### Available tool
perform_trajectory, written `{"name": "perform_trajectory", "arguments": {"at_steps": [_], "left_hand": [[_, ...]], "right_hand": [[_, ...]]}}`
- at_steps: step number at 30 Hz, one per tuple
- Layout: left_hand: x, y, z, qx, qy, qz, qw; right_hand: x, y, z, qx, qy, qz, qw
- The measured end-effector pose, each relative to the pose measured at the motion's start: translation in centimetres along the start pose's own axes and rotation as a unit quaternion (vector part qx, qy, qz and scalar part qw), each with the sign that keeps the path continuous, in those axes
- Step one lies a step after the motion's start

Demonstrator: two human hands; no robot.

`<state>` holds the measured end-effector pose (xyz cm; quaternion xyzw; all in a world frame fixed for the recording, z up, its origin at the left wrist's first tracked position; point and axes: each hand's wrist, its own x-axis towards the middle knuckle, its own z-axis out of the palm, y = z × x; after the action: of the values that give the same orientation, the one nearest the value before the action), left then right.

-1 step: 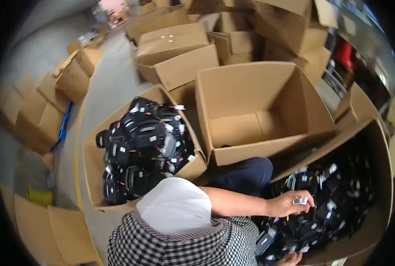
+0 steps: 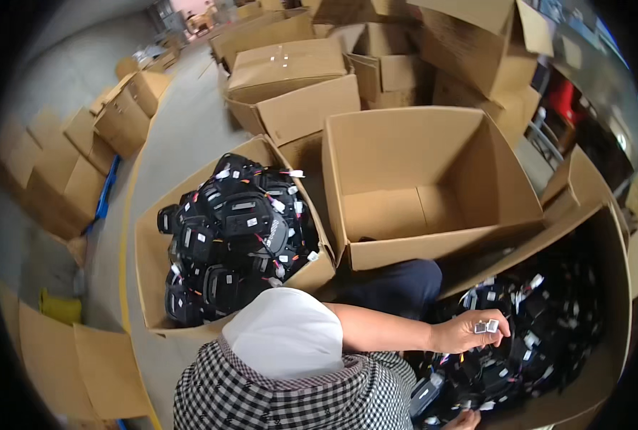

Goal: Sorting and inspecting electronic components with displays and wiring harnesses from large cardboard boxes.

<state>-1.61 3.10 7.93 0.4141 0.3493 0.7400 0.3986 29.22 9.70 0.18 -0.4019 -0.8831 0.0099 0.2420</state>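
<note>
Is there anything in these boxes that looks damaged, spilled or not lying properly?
Nothing looks clearly damaged or spilled. The oddest spot is the left box: its black devices lie heaped at different angles, not in rows, and one white connector sticks out at the box's right edge.

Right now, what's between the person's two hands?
Wired black plastic units, piled in a cardboard box, lie between the left hand, which holds two white connectors, and the right hand. The head view shows it.

Warehouse, cardboard boxes point(image 2: 434, 249), yellow floor line point(image 2: 123, 272)
</note>
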Motion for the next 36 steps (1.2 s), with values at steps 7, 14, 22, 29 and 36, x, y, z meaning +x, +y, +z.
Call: {"name": "perform_trajectory", "arguments": {"at_steps": [7,14,22,29,36], "left_hand": [[-0.7,5.2,-3.1,0.456,0.149,0.2,0.854],[-1.8,3.8,-2.6,0.3,-0.016,0.116,0.947],[-5.3,-1.2,-3.1,0.409,-0.037,0.025,0.911],[-5.1,-1.5,-1.5,0.422,-0.098,0.046,0.9],[-4.6,-0.8,-2.2,0.392,-0.14,-0.006,0.909]], "right_hand": [[8.3,-3.4,-3.4,0.008,0.093,0.014,0.996],[13.3,-11.7,-5.1,0.143,0.331,0.028,0.932],[8.6,-14.3,5.9,0.252,0.001,-0.165,0.954],[6.3,-13.6,4.1,0.341,-0.084,-0.097,0.931],[5.4,-13.1,5.2,0.407,-0.178,0.009,0.896]]}}
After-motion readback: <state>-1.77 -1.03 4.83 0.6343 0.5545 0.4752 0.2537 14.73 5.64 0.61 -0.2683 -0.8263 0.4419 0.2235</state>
